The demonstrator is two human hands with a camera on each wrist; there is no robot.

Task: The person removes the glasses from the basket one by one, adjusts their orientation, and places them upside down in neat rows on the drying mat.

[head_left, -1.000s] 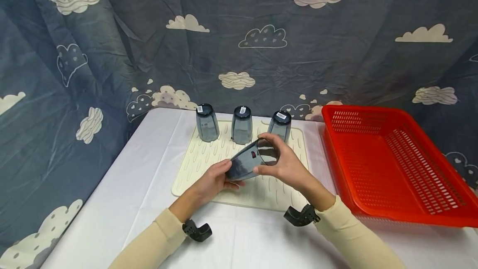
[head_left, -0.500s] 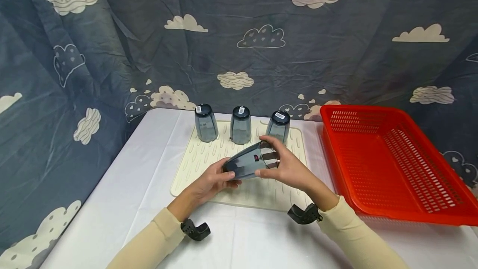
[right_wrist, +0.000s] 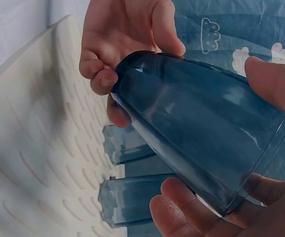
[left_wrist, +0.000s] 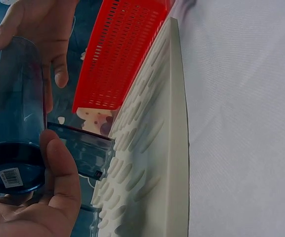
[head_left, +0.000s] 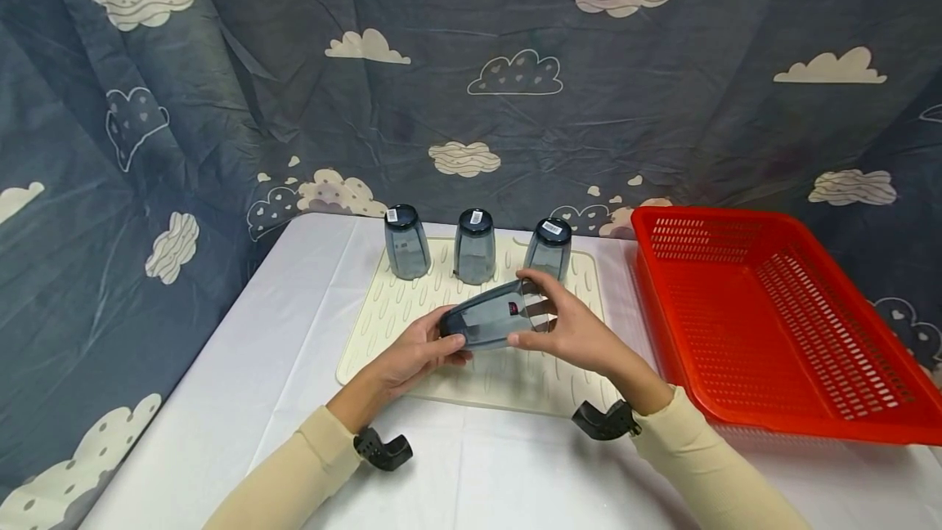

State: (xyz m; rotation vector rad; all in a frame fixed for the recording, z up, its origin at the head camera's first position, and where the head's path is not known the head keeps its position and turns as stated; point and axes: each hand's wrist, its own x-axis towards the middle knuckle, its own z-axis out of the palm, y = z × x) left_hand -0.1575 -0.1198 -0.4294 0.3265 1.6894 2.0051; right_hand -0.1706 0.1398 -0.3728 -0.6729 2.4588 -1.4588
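Observation:
A smoky blue-grey tumbler (head_left: 489, 321) lies almost level in the air over the cream ribbed drying mat (head_left: 383, 325). My left hand (head_left: 423, 350) grips its base, thumb and fingers curled round it. My right hand (head_left: 570, 325) pinches the open rim, with the mouth pointing right. In the left wrist view the tumbler (left_wrist: 14, 113) shows a white label on its base, beside my left thumb (left_wrist: 58, 182). The right wrist view has the tumbler (right_wrist: 196, 128) between the left hand (right_wrist: 122, 34) and the right fingers (right_wrist: 182, 212).
Three matching tumblers stand upside down along the mat's far edge: left (head_left: 407, 242), middle (head_left: 474, 246), right (head_left: 548, 249). A large red slotted basket (head_left: 765, 317) sits on the white table (head_left: 243, 383) to the right. A cloud-print curtain (head_left: 471, 64) hangs behind.
The held tumbler has tipped flatter, its rim sinking a little and shifting right. Both hands have kept their hold.

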